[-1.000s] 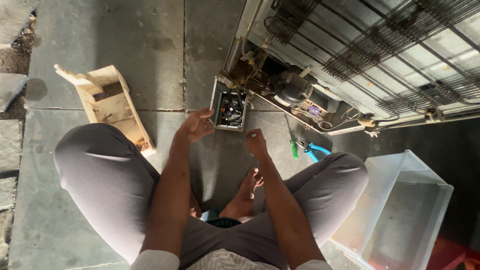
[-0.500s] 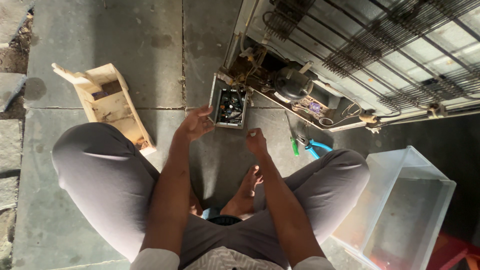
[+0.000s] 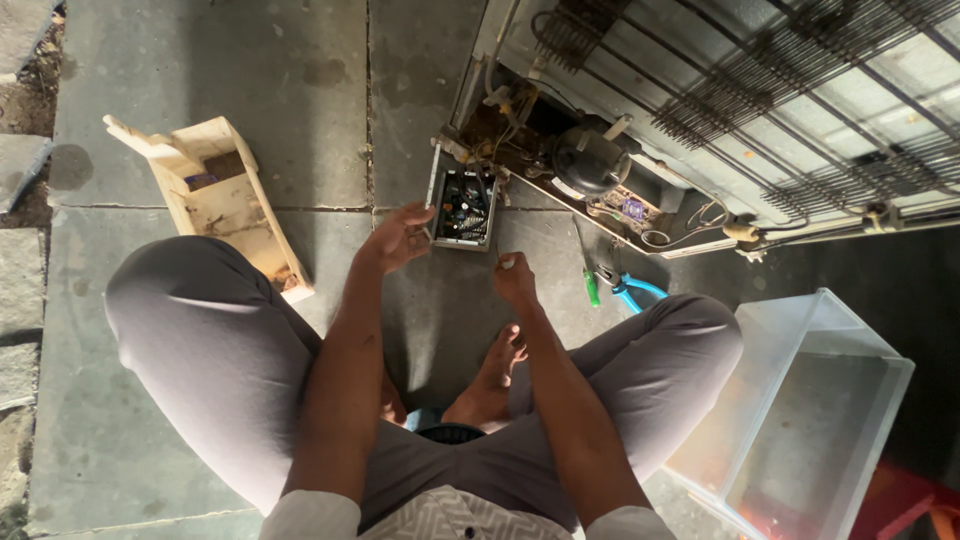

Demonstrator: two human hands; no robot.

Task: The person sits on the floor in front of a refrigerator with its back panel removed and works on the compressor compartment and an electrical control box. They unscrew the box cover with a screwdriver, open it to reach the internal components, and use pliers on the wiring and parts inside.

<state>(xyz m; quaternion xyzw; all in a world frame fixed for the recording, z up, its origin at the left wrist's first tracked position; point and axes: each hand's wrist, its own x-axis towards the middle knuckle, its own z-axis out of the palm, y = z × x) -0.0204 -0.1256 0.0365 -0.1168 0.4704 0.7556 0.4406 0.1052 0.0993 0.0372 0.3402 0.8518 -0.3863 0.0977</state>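
I sit cross-legged on a stone floor. A small open control box (image 3: 463, 208) with wires and electronic parts lies in front of me, joined by cables to the back of a refrigerator (image 3: 700, 110). My left hand (image 3: 398, 238) grips the box's left edge. My right hand (image 3: 515, 279) hovers just below the box, fingers pinched on a small pale item that is too tiny to identify. The black compressor (image 3: 587, 160) sits in the refrigerator's base, right of the box.
A small wooden box (image 3: 215, 200) lies on the floor at the left. A green-handled screwdriver (image 3: 591, 288) and blue-handled pliers (image 3: 632, 290) rest by my right knee. A clear plastic drawer (image 3: 810, 410) stands at the right.
My right hand has drawn slightly down and away from the control box. My left hand stays on the box's left edge.
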